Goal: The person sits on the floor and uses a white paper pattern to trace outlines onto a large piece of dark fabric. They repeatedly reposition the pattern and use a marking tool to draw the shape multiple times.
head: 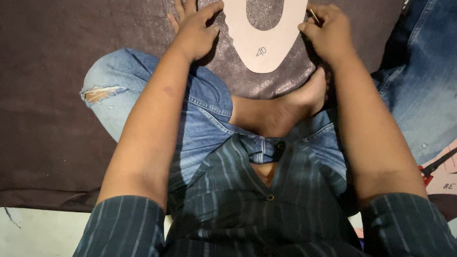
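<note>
Pale matt card template [263, 43], smooth, top centre. Under it a dark brown sheet [40, 73], suede-like, matt at left, faint glittery sheen near the template. Faded blue denim jeans [203, 104], frayed rip. Striped woven cloth shirt [264, 225].

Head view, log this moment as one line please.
left hand: flat, pressing pale template | right hand: thin tool at template edge | under: dark sheet | scissors: lying apart at right

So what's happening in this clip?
A person sits cross-legged on the floor over a dark sheet of material. The left hand presses flat on the edge of a pale cut-out template lying on the sheet. The right hand holds a thin marking tool against the template's other edge. Scissors with red handles lie to the right.
</note>
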